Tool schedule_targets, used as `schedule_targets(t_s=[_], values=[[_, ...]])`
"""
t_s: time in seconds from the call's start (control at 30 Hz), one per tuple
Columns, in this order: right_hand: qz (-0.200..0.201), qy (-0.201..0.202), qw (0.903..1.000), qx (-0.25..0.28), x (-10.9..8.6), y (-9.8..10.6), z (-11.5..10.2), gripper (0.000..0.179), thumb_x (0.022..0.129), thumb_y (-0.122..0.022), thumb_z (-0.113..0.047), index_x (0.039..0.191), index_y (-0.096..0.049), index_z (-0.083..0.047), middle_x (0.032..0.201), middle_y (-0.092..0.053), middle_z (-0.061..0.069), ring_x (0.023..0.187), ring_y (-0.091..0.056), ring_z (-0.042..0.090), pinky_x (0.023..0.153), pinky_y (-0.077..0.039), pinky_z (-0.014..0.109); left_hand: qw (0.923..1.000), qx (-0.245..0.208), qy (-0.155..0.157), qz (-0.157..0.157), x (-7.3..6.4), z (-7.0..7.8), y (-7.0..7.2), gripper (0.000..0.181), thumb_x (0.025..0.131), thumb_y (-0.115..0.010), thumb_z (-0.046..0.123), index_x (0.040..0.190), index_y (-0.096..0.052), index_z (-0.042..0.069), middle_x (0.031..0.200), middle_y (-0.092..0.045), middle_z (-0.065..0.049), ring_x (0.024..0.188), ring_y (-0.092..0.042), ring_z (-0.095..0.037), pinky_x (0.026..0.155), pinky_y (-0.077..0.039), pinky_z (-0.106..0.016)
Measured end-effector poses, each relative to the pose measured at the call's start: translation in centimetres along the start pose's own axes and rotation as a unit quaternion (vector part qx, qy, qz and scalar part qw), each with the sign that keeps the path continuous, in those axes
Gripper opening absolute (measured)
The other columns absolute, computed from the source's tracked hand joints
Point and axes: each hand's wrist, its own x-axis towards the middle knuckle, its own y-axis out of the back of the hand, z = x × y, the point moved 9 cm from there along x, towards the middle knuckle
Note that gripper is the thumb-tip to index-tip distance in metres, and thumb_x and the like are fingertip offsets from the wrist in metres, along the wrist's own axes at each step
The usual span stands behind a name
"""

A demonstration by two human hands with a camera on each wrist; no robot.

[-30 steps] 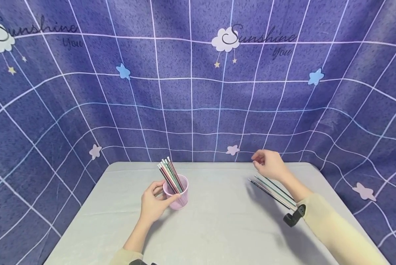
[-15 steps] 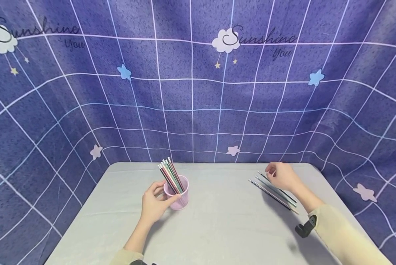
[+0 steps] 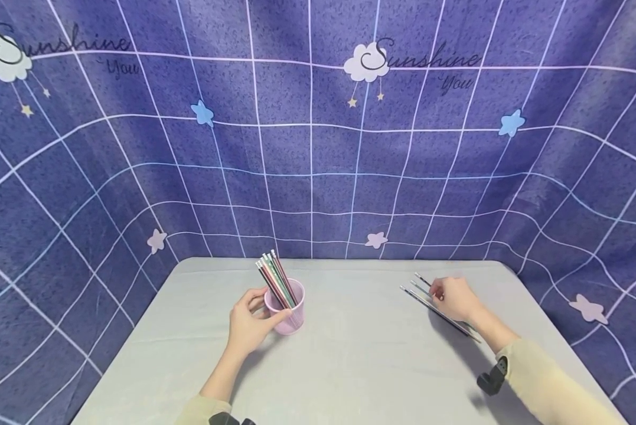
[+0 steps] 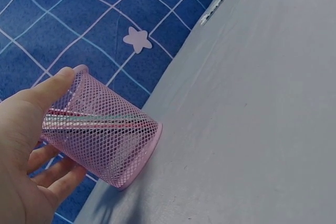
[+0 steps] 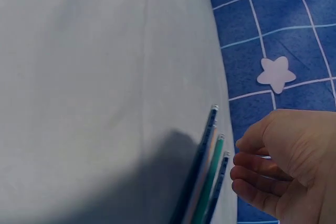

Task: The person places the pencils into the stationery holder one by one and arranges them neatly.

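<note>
My left hand (image 3: 247, 326) holds a pink mesh pencil cup (image 4: 113, 142) by its side, thumb and fingers near the rim. The cup stands on the table, and a bundle of pencils (image 3: 273, 277) leans leftward out of it, pale ends up. On the right, several loose pencils (image 3: 439, 311), dark ones and a green one (image 5: 211, 182) among them, lie side by side. Over them is my right hand (image 3: 454, 300), fingers loosely bent. In the right wrist view that hand (image 5: 294, 163) appears just beside the pencils' ends, with nothing between thumb and fingers.
A pale grey cloth covers the table (image 3: 349, 348). Behind it and at both sides hangs a blue-purple curtain (image 3: 328, 147) with grid lines, stars and clouds. Black wrist devices (image 3: 493, 378) sit at the sleeves.
My right hand has come down and a little to the right, from beyond the loose pencils to right over them. The left hand keeps its hold on the cup.
</note>
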Motion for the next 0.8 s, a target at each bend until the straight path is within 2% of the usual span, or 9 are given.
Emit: schedule_targets(t_s=[0.33,0.57,0.8], values=[[-0.048,-0.036,0.9982,-0.002,-0.9,-2.1,0.5,0.005,0.081,-0.074,-0.002,0.082,-0.073,-0.007,0.071,-0.071,-0.004,0.067,-0.064,0.012,0.064,-0.06,0.036,0.9999,-0.01,0.0,-0.002,0.0,-0.4,-0.1,0.066,0.072,-0.1,0.011,0.126,-0.066,-0.003,0.127,-0.074,-0.026,0.119,-0.074,-0.042,0.096,-0.068,-0.038],[-0.025,-0.014,0.9994,-0.021,-1.1,-2.5,0.5,0.009,0.078,-0.077,-0.001,0.08,-0.073,-0.009,0.07,-0.07,-0.004,0.066,-0.064,0.012,0.063,-0.061,0.035,1.0,-0.009,-0.003,0.001,0.1,-0.4,0.0,0.066,0.071,-0.1,0.011,0.126,-0.066,-0.003,0.126,-0.075,-0.026,0.119,-0.074,-0.042,0.094,-0.069,-0.037],[-0.02,0.001,0.9993,-0.031,-1.1,-2.7,-0.1,0.012,0.074,-0.08,-0.005,0.076,-0.071,-0.012,0.064,-0.066,-0.009,0.061,-0.06,0.01,0.058,-0.057,0.033,1.0,-0.004,-0.005,0.003,0.1,-0.4,0.0,0.066,0.071,-0.101,0.012,0.126,-0.066,-0.003,0.125,-0.076,-0.025,0.117,-0.075,-0.042,0.093,-0.069,-0.035]])
